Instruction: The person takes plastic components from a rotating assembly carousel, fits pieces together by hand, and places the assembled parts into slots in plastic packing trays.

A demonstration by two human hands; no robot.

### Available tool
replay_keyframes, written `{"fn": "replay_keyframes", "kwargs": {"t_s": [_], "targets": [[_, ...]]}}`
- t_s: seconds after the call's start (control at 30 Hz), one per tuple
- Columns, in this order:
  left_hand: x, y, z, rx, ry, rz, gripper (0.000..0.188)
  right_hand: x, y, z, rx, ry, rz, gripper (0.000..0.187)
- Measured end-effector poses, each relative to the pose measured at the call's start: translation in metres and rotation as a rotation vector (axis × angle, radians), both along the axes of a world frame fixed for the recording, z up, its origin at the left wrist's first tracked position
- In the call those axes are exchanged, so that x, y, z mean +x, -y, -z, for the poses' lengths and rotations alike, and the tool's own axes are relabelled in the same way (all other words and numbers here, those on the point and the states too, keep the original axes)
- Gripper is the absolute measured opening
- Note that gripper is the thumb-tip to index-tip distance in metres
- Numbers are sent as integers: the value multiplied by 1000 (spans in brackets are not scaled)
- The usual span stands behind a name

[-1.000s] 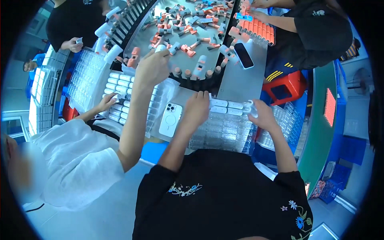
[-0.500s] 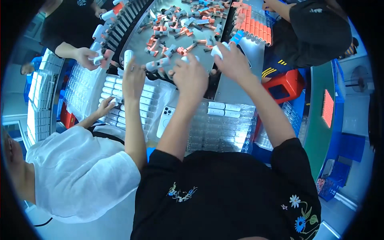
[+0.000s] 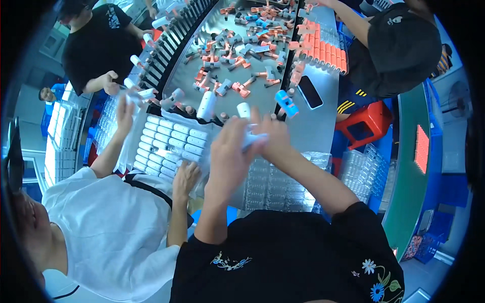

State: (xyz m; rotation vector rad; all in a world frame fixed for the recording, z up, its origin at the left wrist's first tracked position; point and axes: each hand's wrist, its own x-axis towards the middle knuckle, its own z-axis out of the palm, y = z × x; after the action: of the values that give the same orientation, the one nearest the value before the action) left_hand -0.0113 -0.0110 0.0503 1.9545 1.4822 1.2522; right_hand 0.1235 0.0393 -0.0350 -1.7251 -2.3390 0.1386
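My left hand [image 3: 231,151] is closed in front of me, with a smooth white piece [image 3: 254,140] at its fingers. Right against it is my right hand [image 3: 275,135], its fingers curled and partly hidden behind the left, so what it grips does not show. Just beyond the hands, a white rounded cylinder [image 3: 243,109] and a larger white one [image 3: 206,105] stand on the conveyor's holders. Below my hands lies a clear plastic tray [image 3: 273,179] with moulded pockets; my hands and forearms cover part of it.
A neighbour in a white shirt [image 3: 111,222] reaches over a tray of white pieces [image 3: 169,144]. A metal bin [image 3: 202,83] holds many orange and grey holders. A blue holder [image 3: 287,103], a phone [image 3: 309,92] and a red stool [image 3: 371,123] are to the right. Other workers sit beyond.
Both my hands have drawn back from the conveyor and come together over the tray. The white-shirted neighbour's hands have swapped reach. The view has shifted, uncovering the phone on the right.
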Motion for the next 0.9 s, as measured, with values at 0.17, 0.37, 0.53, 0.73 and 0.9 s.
{"fn": "replay_keyframes", "kwargs": {"t_s": [0.17, 0.37, 0.53, 0.73, 0.9], "targets": [[15, -85, -18, 265, -358, 447, 41, 46, 61, -22, -261, -348, -357, 40], [18, -84, 62, -91, -649, 179, 25, 101, -22, -76, 359, -211, -405, 48], [16, -69, 93, -165, -593, -278, 30, 56, -53, -41, 230, 14, -410, 39], [-13, -46, 79, -129, -553, -454, 23, 21, -15, 4, 484, -38, -245, 48], [-35, -26, 85, -464, -218, -572, 29, -12, -7, 26, 569, -306, -189, 52]]}}
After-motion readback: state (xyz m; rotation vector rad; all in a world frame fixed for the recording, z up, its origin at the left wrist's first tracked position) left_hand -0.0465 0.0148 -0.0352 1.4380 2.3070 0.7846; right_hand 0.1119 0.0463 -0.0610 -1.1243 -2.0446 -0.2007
